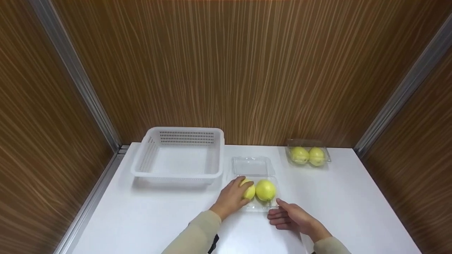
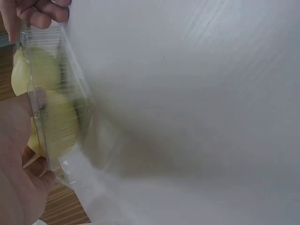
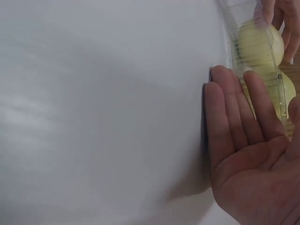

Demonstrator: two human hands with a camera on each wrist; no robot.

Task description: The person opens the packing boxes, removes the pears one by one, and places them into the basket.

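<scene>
Two yellow lemons sit side by side in a clear plastic clamshell box (image 1: pixel 259 208), whose lid (image 1: pixel 250 165) is folded back away from me. My left hand (image 1: pixel 231 197) grips the left lemon (image 1: pixel 250 191) from above, fingers curled over its far side and thumb on its near side. The right lemon (image 1: pixel 265 190) stands free of both hands in the box. At the box's front right corner is my right hand (image 1: pixel 291 217), palm turned inward and fingers straight. In the right wrist view, the right hand's fingers (image 3: pixel 220 117) extend beside the clear wall.
A white perforated plastic basket (image 1: pixel 176 175) stands at the back left of the white table (image 1: pixel 169 211). Toward the back right is a second clear box (image 1: pixel 325 160) with two lemons (image 1: pixel 299 155) in it. Wood-grain panels (image 1: pixel 226 70) enclose the back and sides.
</scene>
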